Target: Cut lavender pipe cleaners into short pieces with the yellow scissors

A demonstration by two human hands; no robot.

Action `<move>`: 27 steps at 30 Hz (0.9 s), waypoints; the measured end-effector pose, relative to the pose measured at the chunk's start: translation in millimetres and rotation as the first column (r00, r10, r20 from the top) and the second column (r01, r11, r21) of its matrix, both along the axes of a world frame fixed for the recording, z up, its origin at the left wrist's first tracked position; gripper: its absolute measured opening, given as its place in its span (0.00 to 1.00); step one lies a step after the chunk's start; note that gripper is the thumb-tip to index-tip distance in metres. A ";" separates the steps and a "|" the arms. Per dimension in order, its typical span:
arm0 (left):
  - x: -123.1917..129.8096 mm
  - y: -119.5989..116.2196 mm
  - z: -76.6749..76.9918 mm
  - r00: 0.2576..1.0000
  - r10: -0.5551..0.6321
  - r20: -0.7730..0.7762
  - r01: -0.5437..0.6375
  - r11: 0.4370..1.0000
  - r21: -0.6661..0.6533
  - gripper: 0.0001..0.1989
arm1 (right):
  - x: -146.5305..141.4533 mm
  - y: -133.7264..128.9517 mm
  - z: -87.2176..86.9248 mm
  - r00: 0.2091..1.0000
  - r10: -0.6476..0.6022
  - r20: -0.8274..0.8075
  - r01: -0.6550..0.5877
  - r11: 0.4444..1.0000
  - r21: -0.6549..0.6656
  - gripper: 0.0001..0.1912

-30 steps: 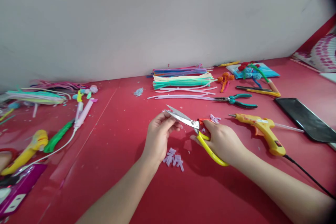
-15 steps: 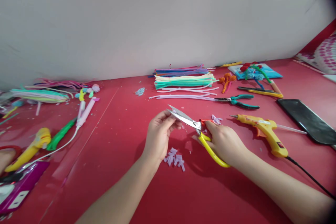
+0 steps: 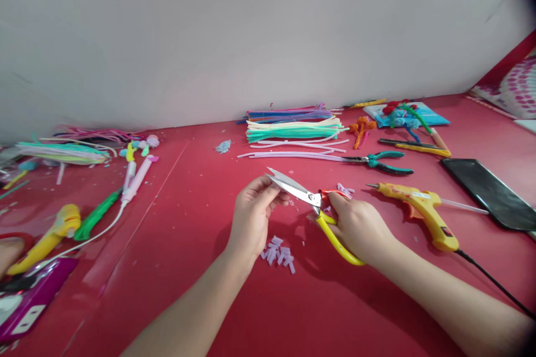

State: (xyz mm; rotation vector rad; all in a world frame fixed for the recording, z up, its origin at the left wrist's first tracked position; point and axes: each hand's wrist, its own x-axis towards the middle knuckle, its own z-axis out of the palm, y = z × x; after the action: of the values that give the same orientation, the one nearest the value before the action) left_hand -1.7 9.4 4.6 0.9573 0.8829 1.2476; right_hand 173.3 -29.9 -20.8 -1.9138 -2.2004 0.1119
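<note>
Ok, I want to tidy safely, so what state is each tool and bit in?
Scissors: in right hand, blades nearly closed
Glue gun: on its side, stick in back, heat unclear
Phone: lying flat, screen dark
Pliers: lying down, handles apart
Lilac pieces: cut short, loosely heaped
Power strip: partly out of view

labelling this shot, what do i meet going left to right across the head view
Purple power strip → green tool → pink tool → blue fluff → left hand → scissors → right hand → yellow glue gun → phone
</note>
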 end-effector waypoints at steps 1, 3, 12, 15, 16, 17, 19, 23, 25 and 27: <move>-0.2 0.1 0.1 1.000 0.000 -0.005 0.000 1.000 -0.006 0.04 | -0.2 0.0 0.5 1.000 -0.003 0.000 0.003 1.000 0.000 0.18; -0.8 0.3 0.2 1.000 0.000 -0.013 0.000 1.000 -0.014 0.04 | -0.4 0.0 1.3 1.000 -0.009 -0.001 0.009 1.000 0.002 0.18; -0.5 -0.3 0.7 1.000 0.000 -0.006 0.000 1.000 0.017 0.04 | -0.7 0.2 0.8 0.999 -0.024 0.031 0.023 1.000 0.020 0.18; -0.1 -0.4 0.9 1.000 0.009 -0.006 -0.009 1.000 0.015 0.03 | -1.0 0.1 1.5 0.999 -0.030 0.033 0.029 0.999 0.020 0.18; -0.1 -0.4 0.9 1.000 0.011 -0.005 -0.011 1.000 0.017 0.03 | -1.0 -0.1 1.6 0.999 -0.032 0.030 0.031 0.999 0.018 0.18; -0.1 -0.4 0.9 1.000 0.012 -0.005 -0.012 1.000 0.018 0.03 | -1.0 -0.3 1.6 0.999 -0.032 0.028 0.032 0.999 0.018 0.17; -0.3 -0.3 0.9 1.000 0.012 -0.002 -0.012 1.000 0.025 0.03 | -0.8 -0.7 1.2 0.999 -0.026 0.023 0.026 0.999 0.021 0.17; -1.1 -0.2 0.7 1.000 0.010 -0.001 -0.010 0.999 0.031 0.04 | 0.1 -0.6 -0.4 0.999 -0.036 0.033 0.034 0.998 0.045 0.18; -1.3 -0.2 0.6 1.000 0.013 -0.003 -0.013 0.999 0.030 0.05 | 0.6 0.0 -0.3 0.998 -0.052 0.045 0.050 0.998 0.048 0.17; -1.4 0.0 0.3 1.000 0.016 -0.004 -0.016 0.999 0.032 0.05 | 1.0 0.8 1.1 0.996 -0.066 0.056 0.064 0.997 0.038 0.17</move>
State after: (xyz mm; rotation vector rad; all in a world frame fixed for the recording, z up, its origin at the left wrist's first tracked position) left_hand -3.2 9.4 4.8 0.9801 0.8777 1.2769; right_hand 174.4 -29.1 -19.7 -1.9908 -2.1574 0.0074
